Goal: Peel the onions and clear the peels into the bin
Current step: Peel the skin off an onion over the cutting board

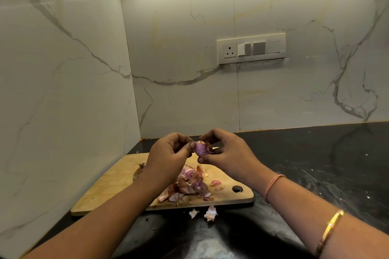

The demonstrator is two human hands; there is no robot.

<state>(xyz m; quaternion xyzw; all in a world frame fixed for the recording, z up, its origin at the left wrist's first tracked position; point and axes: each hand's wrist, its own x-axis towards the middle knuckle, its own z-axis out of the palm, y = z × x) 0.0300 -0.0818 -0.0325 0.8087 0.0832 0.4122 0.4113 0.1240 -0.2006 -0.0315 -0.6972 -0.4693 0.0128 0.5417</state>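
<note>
A small purple onion [202,148] is held in the air above the wooden cutting board [109,183]. My left hand [168,153] pinches its left side with thumb and fingers. My right hand [225,151] curls round its right side, fingertips at the brown skin on top. A heap of purple and brown onion peels [189,185] lies on the board below the hands. Behind my left wrist another brown-skinned onion [140,171] lies on the board, partly hidden. No bin is in view.
Two loose peel scraps [207,213] lie on the black countertop [315,164] just off the board's front edge. Marble walls close the corner at left and behind. A switch and socket panel [251,48] is on the back wall.
</note>
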